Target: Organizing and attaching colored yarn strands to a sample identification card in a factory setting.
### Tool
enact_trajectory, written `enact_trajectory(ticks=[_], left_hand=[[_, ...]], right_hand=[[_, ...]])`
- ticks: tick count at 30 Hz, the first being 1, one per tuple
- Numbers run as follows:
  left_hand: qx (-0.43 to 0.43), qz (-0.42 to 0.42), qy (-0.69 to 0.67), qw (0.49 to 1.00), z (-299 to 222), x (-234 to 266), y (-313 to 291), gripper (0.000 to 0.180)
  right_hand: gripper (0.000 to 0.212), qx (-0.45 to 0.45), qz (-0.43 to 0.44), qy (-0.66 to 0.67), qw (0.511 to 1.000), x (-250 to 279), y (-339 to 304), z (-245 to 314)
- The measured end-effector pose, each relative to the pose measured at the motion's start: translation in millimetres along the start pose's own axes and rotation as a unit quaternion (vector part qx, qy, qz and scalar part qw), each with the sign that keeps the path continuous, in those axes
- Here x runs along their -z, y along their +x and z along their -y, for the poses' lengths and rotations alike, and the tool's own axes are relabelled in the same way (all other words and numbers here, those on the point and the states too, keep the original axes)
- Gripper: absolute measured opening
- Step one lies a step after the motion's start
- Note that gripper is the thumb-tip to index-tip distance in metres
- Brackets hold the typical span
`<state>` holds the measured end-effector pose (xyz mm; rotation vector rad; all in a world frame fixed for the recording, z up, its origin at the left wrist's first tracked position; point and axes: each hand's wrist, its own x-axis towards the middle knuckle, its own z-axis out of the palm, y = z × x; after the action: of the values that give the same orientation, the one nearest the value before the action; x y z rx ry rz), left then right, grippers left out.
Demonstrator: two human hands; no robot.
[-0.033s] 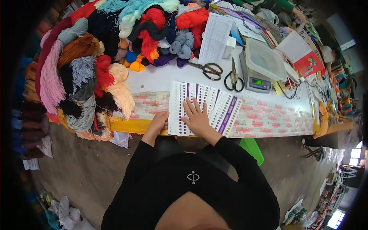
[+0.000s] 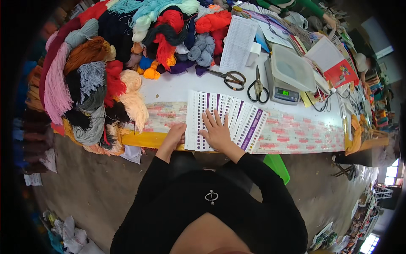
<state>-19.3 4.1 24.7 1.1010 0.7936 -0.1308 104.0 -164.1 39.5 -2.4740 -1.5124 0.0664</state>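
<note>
Several white punched cards (image 2: 196,114) with purple bands and rows of holes lie fanned out at the front edge of the table. My right hand (image 2: 218,132) rests flat on them, palm down, with its fingers spread. At their left edge is my left hand (image 2: 174,135), its fingers curled in against the border of the cards; the fingertips are partly hidden. Beyond the cards lie two pairs of black-handled scissors, one angled scissors (image 2: 232,79) and one upright scissors (image 2: 258,89).
Heaped yarn skeins (image 2: 91,80) in many colours cover the table's left side. A digital scale (image 2: 285,94) with a clear plastic tub (image 2: 292,67) stands on the right. Printed sheets (image 2: 237,44) lie behind the scissors. A green bin (image 2: 277,168) shows below the front edge.
</note>
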Motion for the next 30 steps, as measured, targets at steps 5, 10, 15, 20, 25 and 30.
enact_trajectory(ticks=[5,10,15,20,25,30], left_hand=[[-0.016,-0.007,-0.004,1.000,3,2,2,0.034],[-0.020,-0.015,-0.017,1.000,5,0,0,0.030],[-0.015,-0.019,-0.037,0.999,5,-4,0,0.027],[-0.022,0.006,-0.034,0.999,11,4,7,0.028],[-0.024,0.000,-0.024,0.999,15,4,11,0.031],[-0.020,-0.005,-0.039,0.999,7,-1,0,0.031]], right_hand=[[0.063,0.044,-0.017,0.009,0.999,-4,6,4],[0.064,0.035,-0.018,0.008,0.999,5,6,15],[0.065,0.017,0.009,-0.009,1.000,-6,-3,6],[0.065,0.030,0.001,0.020,0.999,-5,4,11],[0.065,0.041,-0.029,0.006,0.999,0,6,13],[0.064,0.022,-0.012,-0.011,1.000,-1,-1,10]])
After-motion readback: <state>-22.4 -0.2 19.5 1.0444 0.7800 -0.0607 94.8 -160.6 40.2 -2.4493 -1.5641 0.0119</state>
